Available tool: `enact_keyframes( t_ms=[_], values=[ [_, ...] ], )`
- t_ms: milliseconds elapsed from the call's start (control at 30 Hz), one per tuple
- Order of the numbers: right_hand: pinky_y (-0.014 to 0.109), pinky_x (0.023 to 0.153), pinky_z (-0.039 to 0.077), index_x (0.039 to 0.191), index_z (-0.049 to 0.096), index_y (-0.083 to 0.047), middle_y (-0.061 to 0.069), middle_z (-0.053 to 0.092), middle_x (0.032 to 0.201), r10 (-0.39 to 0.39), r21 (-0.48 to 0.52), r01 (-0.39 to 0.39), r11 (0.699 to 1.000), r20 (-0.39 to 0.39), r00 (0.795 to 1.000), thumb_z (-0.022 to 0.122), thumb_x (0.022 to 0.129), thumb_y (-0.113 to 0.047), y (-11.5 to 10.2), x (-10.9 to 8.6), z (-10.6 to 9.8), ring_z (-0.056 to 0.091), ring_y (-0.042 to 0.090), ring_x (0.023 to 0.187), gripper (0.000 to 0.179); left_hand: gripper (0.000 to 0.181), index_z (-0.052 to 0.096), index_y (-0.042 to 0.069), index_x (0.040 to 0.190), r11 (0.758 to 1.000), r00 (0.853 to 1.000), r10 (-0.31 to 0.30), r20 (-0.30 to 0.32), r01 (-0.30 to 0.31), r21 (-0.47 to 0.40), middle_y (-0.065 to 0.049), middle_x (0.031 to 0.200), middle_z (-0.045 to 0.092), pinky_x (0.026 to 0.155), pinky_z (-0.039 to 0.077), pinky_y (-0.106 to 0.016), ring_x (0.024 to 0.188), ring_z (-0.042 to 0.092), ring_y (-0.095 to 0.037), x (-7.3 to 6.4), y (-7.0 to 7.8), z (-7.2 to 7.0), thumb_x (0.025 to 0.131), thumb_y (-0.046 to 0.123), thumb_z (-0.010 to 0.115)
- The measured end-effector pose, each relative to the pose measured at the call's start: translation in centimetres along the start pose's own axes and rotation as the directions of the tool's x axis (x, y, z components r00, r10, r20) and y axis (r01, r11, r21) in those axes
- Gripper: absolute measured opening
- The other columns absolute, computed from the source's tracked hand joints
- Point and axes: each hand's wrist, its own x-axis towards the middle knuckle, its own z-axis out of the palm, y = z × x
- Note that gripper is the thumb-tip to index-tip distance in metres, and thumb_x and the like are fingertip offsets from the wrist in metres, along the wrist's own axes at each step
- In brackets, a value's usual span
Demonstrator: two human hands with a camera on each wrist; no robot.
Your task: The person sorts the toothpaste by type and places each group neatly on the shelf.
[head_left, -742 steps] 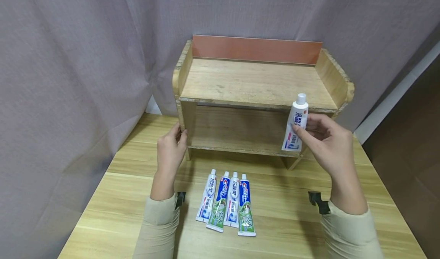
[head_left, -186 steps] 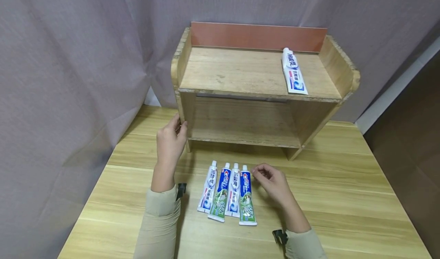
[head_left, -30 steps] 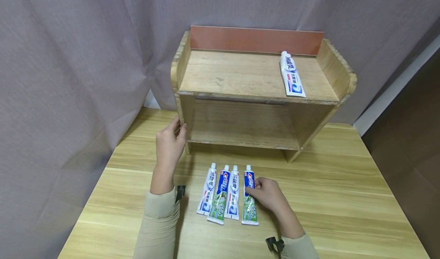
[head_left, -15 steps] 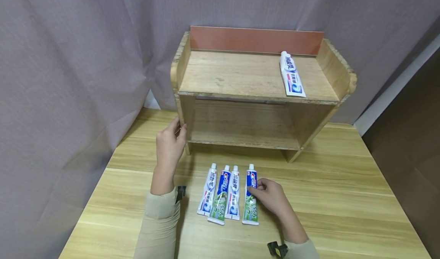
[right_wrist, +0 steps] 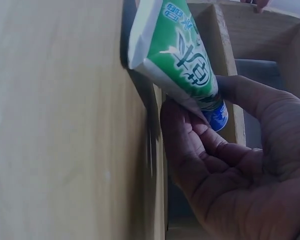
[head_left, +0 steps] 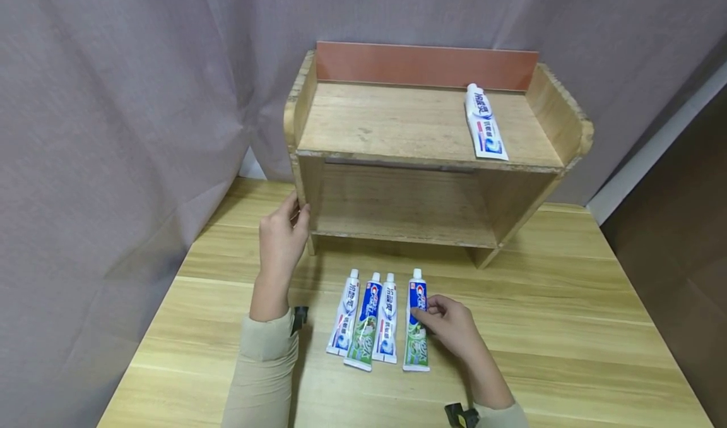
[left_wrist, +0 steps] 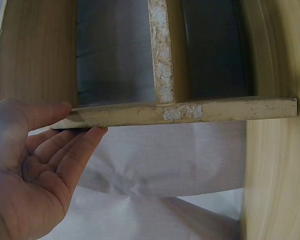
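My right hand (head_left: 451, 327) pinches a blue and green toothpaste tube (head_left: 418, 346) between thumb and fingers, cap pointing toward the shelf. In the right wrist view the tube (right_wrist: 182, 55) tilts, its crimped end toward the camera. To its left lie a white toothpaste tube (head_left: 387, 321), another blue and green toothpaste tube (head_left: 365, 327) and a second white toothpaste tube (head_left: 344, 317). My left hand (head_left: 282, 235) grips the left side panel of the wooden shelf (head_left: 397, 156); in the left wrist view, my thumb and fingers sandwich the panel (left_wrist: 135, 114).
One more white toothpaste tube (head_left: 485, 125) lies on the right part of the upper shelf board, cap to the back. A reddish back strip (head_left: 420, 65) closes that level. Grey curtain (head_left: 142, 100) hangs behind the wooden table (head_left: 568, 327). A brown panel (head_left: 681, 226) stands right.
The white tube once in my right hand now lies on the upper board. My right hand has since taken hold of the rightmost tube and slid it slightly right, away from the others.
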Motion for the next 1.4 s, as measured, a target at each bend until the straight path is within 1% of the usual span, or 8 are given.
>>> enact_keyframes(
  t_ms=[267, 433, 567, 833, 967, 1200, 1400],
  values=[
    [0.024, 0.056, 0.059, 0.104, 0.07, 0.002, 0.008, 0.069, 0.085, 0.015, 0.077, -0.014, 0.997, -0.011, 1.0, 0.081, 0.085, -0.026, -0.2, -0.2, -0.2, 0.064, 0.017, 0.072, 0.035, 0.03, 0.066, -0.002, 0.126, 1.0, 1.0, -0.006, 0.003, 0.006, -0.003, -0.023, 0.116, 0.07, 0.082, 0.063, -0.026, 0.102, 0.072, -0.032, 0.0, 0.1, 0.0, 0.097, 0.006, 0.065],
    [0.027, 0.06, 0.061, 0.104, 0.07, 0.001, 0.008, 0.069, 0.086, 0.012, 0.088, -0.01, 0.996, -0.014, 1.0, 0.082, 0.085, -0.027, -0.2, -0.2, -0.2, 0.065, 0.018, 0.074, 0.036, 0.031, 0.066, -0.001, 0.127, 1.0, 1.0, -0.004, 0.003, 0.004, 0.001, -0.022, 0.117, 0.07, 0.082, 0.063, -0.024, 0.103, 0.072, -0.031, 0.0, 0.1, 0.0, 0.097, 0.006, 0.066],
    [0.026, 0.065, 0.062, 0.105, 0.07, 0.001, 0.009, 0.069, 0.088, -0.003, 0.105, 0.006, 0.994, -0.021, 1.0, 0.082, 0.085, -0.027, -0.2, -0.2, -0.3, 0.066, 0.019, 0.077, 0.037, 0.031, 0.066, -0.001, 0.127, 1.0, 1.0, -0.004, 0.005, 0.004, 0.002, -0.022, 0.117, 0.07, 0.082, 0.063, -0.024, 0.103, 0.072, -0.031, 0.0, 0.1, 0.0, 0.097, 0.006, 0.065],
    [0.023, 0.072, 0.062, 0.106, 0.07, -0.001, 0.009, 0.069, 0.092, -0.042, 0.102, 0.046, 0.994, -0.042, 0.998, 0.082, 0.085, -0.032, -0.2, -0.3, -0.8, 0.067, 0.019, 0.082, 0.039, 0.03, 0.067, -0.001, 0.126, 1.0, 1.0, -0.014, 0.006, 0.014, -0.002, -0.022, 0.116, 0.07, 0.082, 0.063, -0.024, 0.103, 0.072, -0.031, 0.0, 0.0, 0.0, 0.097, 0.006, 0.065],
    [0.022, 0.074, 0.062, 0.107, 0.069, -0.001, 0.01, 0.07, 0.094, -0.05, 0.104, 0.054, 0.993, -0.043, 0.998, 0.082, 0.085, -0.032, -0.4, -0.4, -1.1, 0.067, 0.019, 0.083, 0.04, 0.03, 0.067, 0.0, 0.126, 1.0, 1.0, -0.016, 0.004, 0.016, 0.007, -0.021, 0.116, 0.07, 0.082, 0.062, -0.023, 0.102, 0.072, -0.03, 0.0, 0.0, 0.1, 0.097, 0.007, 0.065],
    [0.022, 0.076, 0.062, 0.109, 0.069, 0.0, 0.011, 0.071, 0.096, -0.06, 0.112, 0.065, 0.992, -0.043, 0.997, 0.082, 0.085, -0.031, -1.0, -0.5, -1.4, 0.069, 0.019, 0.085, 0.041, 0.03, 0.067, 0.0, 0.126, 1.0, 1.0, -0.017, 0.001, 0.017, 0.01, -0.021, 0.116, 0.07, 0.082, 0.063, -0.024, 0.102, 0.072, -0.03, 0.0, 0.1, 0.0, 0.097, 0.008, 0.065],
    [0.022, 0.078, 0.061, 0.109, 0.07, -0.002, 0.01, 0.071, 0.095, -0.085, 0.081, 0.089, 0.993, -0.054, 0.995, 0.082, 0.086, -0.033, -1.4, -0.4, -1.7, 0.068, 0.019, 0.086, 0.041, 0.031, 0.066, -0.001, 0.127, 1.0, 1.0, -0.017, 0.004, 0.017, 0.005, -0.022, 0.117, 0.07, 0.082, 0.063, -0.026, 0.103, 0.072, -0.032, 0.0, 0.1, -0.1, 0.097, 0.007, 0.065]
  ],
)
